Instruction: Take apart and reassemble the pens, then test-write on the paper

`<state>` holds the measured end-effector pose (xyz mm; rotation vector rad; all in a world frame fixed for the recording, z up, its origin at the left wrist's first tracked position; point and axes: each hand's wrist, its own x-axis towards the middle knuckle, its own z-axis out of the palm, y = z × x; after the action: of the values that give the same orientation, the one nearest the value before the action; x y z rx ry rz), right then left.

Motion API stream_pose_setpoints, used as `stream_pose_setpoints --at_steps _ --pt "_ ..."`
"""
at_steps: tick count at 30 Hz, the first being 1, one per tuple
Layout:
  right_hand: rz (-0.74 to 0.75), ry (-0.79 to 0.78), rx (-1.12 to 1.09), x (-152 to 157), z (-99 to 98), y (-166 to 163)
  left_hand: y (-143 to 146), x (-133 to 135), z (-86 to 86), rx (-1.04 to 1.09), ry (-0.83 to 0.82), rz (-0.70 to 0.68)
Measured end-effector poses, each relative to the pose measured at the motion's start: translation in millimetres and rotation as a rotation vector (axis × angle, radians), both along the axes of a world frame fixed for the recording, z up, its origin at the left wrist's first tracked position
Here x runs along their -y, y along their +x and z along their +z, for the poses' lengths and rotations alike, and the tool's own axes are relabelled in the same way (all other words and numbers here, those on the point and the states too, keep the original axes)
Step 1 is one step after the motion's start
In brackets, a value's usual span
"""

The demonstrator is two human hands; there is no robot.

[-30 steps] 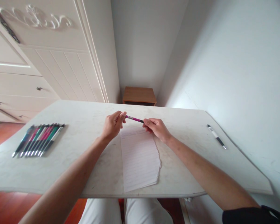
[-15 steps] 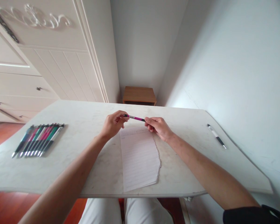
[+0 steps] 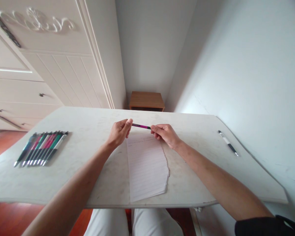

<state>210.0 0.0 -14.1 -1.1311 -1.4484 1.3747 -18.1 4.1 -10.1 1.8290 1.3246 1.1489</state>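
A magenta and black pen (image 3: pixel 141 126) is held level between my two hands, above the far end of a lined paper sheet (image 3: pixel 147 170). My left hand (image 3: pixel 121 131) is closed on the pen's left end, thumb raised along it. With thumb and fingers, my right hand (image 3: pixel 166 133) pinches the black right end. The sheet has a torn right edge and faint writing near its top. Well to the left lies a row of several pens (image 3: pixel 43 148) in mixed colours, side by side.
A single white and black pen (image 3: pixel 228 143) lies near the right side of the white table (image 3: pixel 95 183). The wall (image 3: pixel 258 82) borders the table on the right. Behind the far edge stands a small wooden stand (image 3: pixel 147 99), with a white cabinet (image 3: pixel 64 75) at the left.
My left fingers have shifted over the pen's left end, and the thumb now points up, hiding the tip. The pen has turned slightly. My right hand keeps its pinch.
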Motion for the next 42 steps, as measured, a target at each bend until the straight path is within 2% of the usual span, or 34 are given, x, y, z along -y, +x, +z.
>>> stream_pose_setpoints --at_steps 6,13,18,24,26,33,42 --pt "-0.01 -0.026 -0.005 0.2 0.3 0.3 -1.4 -4.7 -7.8 0.147 -0.017 -0.029" --pt "-0.019 -0.043 -0.035 -2.6 0.5 1.5 0.9 -5.1 0.4 0.282 -0.007 -0.016" --pt "-0.016 -0.049 -0.035 -3.1 -0.8 1.9 -0.1 -9.0 0.9 0.249 -0.069 0.034" --pt "-0.008 -0.046 -0.023 -2.3 0.1 1.4 -1.8 -7.0 -1.4 0.064 0.005 0.071" --pt "-0.005 -0.046 -0.023 -2.1 0.5 1.5 -2.5 -6.9 -2.8 0.079 -0.005 0.072" --pt "-0.008 -0.047 -0.033 -2.3 0.8 1.8 -0.7 -6.3 -1.7 0.236 -0.021 -0.041" --pt "0.009 -0.032 -0.002 -1.0 2.7 0.2 -3.4 -6.8 -4.2 0.056 -0.053 -0.022"
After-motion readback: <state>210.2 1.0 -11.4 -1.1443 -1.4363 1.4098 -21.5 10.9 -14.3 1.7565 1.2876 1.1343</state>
